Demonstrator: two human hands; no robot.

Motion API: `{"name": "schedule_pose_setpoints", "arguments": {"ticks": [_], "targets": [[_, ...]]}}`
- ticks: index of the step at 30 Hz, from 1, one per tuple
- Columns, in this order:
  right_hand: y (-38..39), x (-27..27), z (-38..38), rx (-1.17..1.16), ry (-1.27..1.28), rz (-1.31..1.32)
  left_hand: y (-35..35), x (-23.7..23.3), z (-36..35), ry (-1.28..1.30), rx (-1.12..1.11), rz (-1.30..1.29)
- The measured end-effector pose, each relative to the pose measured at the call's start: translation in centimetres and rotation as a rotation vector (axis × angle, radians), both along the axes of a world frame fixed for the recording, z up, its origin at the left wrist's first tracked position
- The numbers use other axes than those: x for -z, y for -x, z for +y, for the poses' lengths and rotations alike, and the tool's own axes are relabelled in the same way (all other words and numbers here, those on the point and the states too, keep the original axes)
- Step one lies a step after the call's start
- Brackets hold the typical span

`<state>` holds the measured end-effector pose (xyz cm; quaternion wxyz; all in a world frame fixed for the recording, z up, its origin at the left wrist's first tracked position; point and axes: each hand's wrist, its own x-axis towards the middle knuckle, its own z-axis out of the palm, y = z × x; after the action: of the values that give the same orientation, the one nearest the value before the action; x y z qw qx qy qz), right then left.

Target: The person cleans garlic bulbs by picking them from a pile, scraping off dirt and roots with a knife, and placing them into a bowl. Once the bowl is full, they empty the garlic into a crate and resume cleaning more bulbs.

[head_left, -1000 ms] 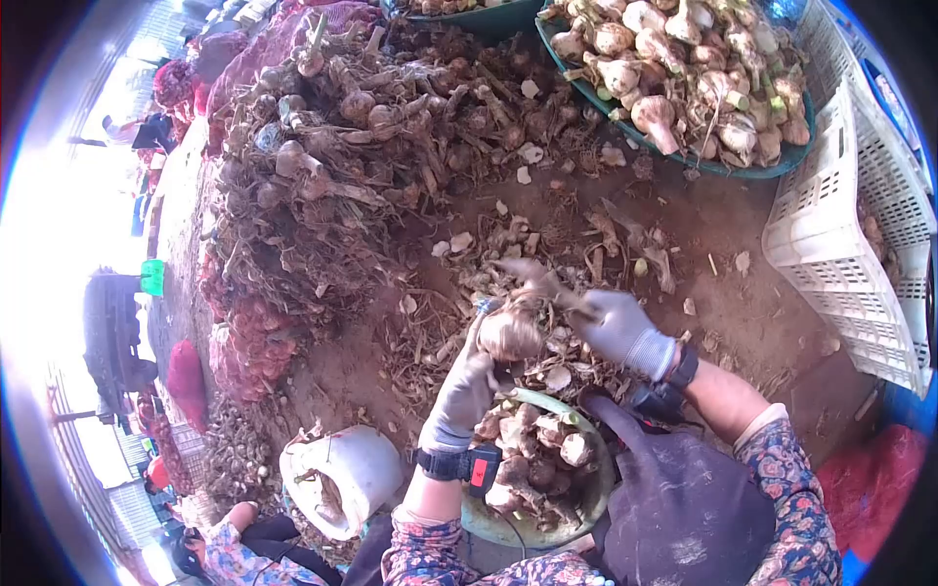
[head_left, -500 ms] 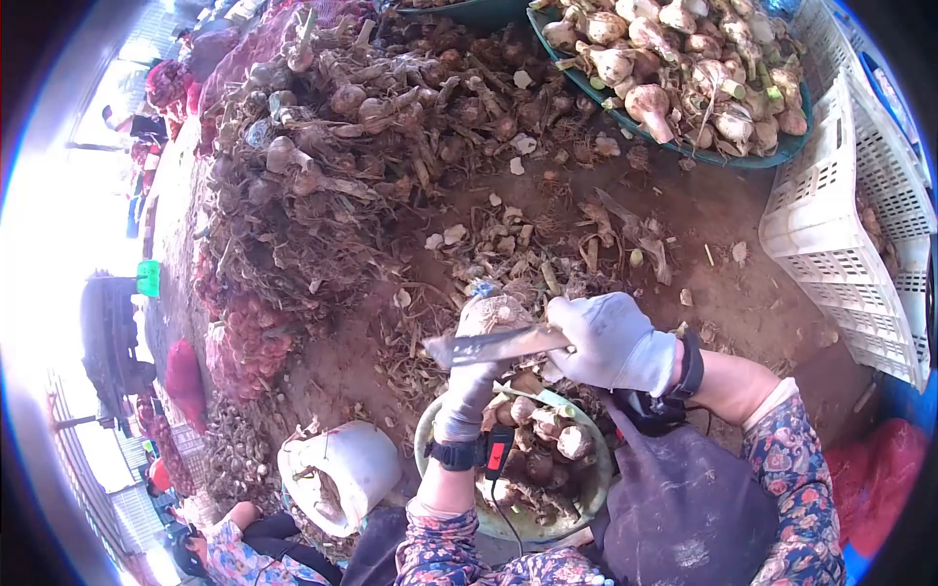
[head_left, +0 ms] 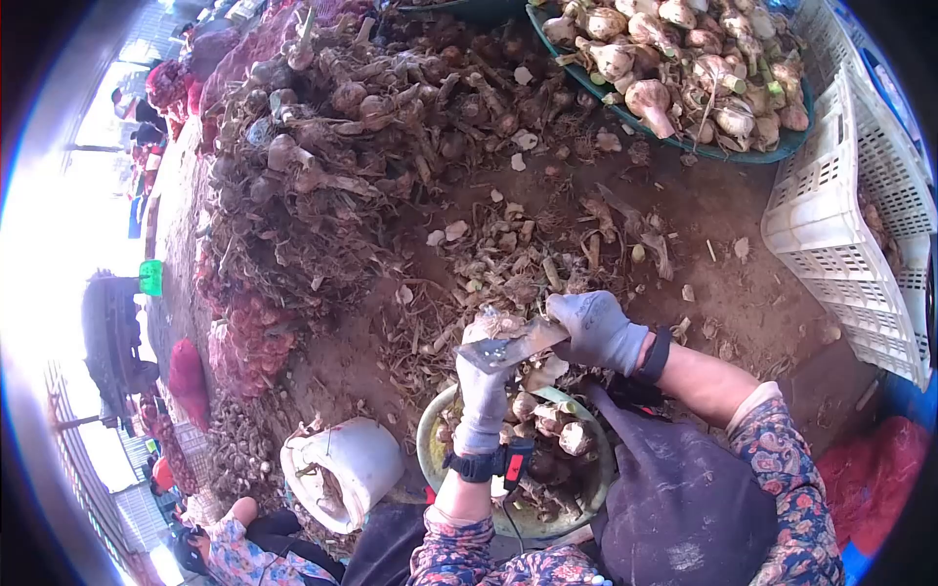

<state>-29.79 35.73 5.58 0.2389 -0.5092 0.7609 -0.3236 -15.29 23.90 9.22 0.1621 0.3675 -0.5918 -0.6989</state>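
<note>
My left hand [head_left: 482, 398], in a pale work glove, is closed around a garlic bulb [head_left: 498, 323] with its roots side facing up. In the gloved right hand [head_left: 600, 333] is a knife [head_left: 516, 347], its broad blade lying across the left fingers and against the near side of the bulb. The blade hides part of the bulb and the fingers. Under both hands stands a round tub [head_left: 598, 493] holding several trimmed garlic bulbs [head_left: 575, 439]. Scraps of stalk and root [head_left: 518, 259] cover the ground just beyond the hands.
A large heap of untrimmed garlic [head_left: 332, 186] rises at the left. Beyond lies a green basin [head_left: 782, 148] full of garlic, beside white plastic crates [head_left: 816, 234]. A white bucket [head_left: 369, 467] stands left of the tub. Another person [head_left: 254, 547] sits at the lower left.
My left hand has shifted slightly right, with its wrist turned. The knife blade has moved right and tilted, showing more of its flat side. My right hand has moved slightly left.
</note>
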Motion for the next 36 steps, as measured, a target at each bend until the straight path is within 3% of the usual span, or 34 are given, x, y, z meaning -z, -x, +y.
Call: {"name": "schedule_pose_setpoints", "arguments": {"ticks": [2, 4, 6, 7, 8, 10, 11, 14, 15, 17, 19, 21, 25, 28, 31, 33, 34, 35, 36], "targets": [[0.1, 0.3, 0.0, 0.003, 0.021, 0.014, 0.3, -0.5, 0.2, -0.006, 0.003, -0.038], [0.0, 0.4, 0.0, 0.005, 0.069, 0.049, -0.7, -1.0, -1.8, 0.368, 0.380, -0.007], [4.4, 3.2, 0.1, 0.167, -0.438, -0.001, -1.5, -4.9, 0.4, 0.114, 0.282, 0.043], [6.7, 5.0, 1.5, 0.548, -0.484, -0.034, -2.0, -7.3, 0.8, 0.323, 0.425, 0.143], [7.6, 6.3, 2.9, 0.644, -0.380, 0.107, -2.7, -8.5, 0.4, 0.155, 0.426, 0.032], [6.8, 3.5, 4.5, 0.633, -0.224, 0.128, -2.6, -11.1, -0.4, -0.260, 0.416, -0.218], [7.1, 2.8, 4.3, 0.627, -0.121, 0.163, -3.1, -10.7, -2.3, -0.331, 0.549, -0.282], [5.5, 4.0, 5.2, 0.580, -0.337, -0.092, -3.7, -9.8, -7.0, 0.238, 1.347, -0.302], [4.9, 4.0, 5.7, 0.574, -0.397, -0.144, -2.6, -10.5, -7.6, 0.148, 1.300, -0.407], [3.7, 3.7, 6.0, 0.549, -0.489, -0.267, -1.3, -7.1, -9.6, 0.181, 0.816, -0.632], [3.1, 6.1, 6.2, 0.498, -0.505, -0.275, 2.0, -0.7, -13.3, 0.210, 0.365, -0.379], [2.1, 7.4, 6.2, 0.487, -0.431, -0.249, 7.7, 3.4, -16.5, 0.004, 0.054, -0.367], [2.1, 7.2, 7.1, 0.455, -0.421, -0.271, 17.7, 16.4, -23.3, -0.084, -0.275, -0.308], [3.1, 6.8, 7.9, 0.504, -0.503, -0.321, 22.5, 18.1, -22.7, 0.222, -0.654, -0.464], [3.7, 7.2, 8.5, 0.549, -0.501, -0.350, 20.8, 17.0, -22.4, 0.236, -0.459, -0.332], [4.3, 7.9, 8.5, 0.556, -0.456, -0.353, 16.7, 14.0, -21.6, -0.063, -0.235, -0.441], [4.6, 7.9, 8.2, 0.569, -0.455, -0.389, 12.9, 12.9, -21.0, 0.057, 0.078, -0.312], [5.1, 6.7, 7.3, 0.588, -0.486, -0.454, 10.5, 11.3, -20.0, -0.167, 0.130, -0.353], [5.3, 6.5, 6.7, 0.582, -0.410, -0.519, 8.7, 9.1, -17.4, -0.108, 0.152, -0.481]]}}
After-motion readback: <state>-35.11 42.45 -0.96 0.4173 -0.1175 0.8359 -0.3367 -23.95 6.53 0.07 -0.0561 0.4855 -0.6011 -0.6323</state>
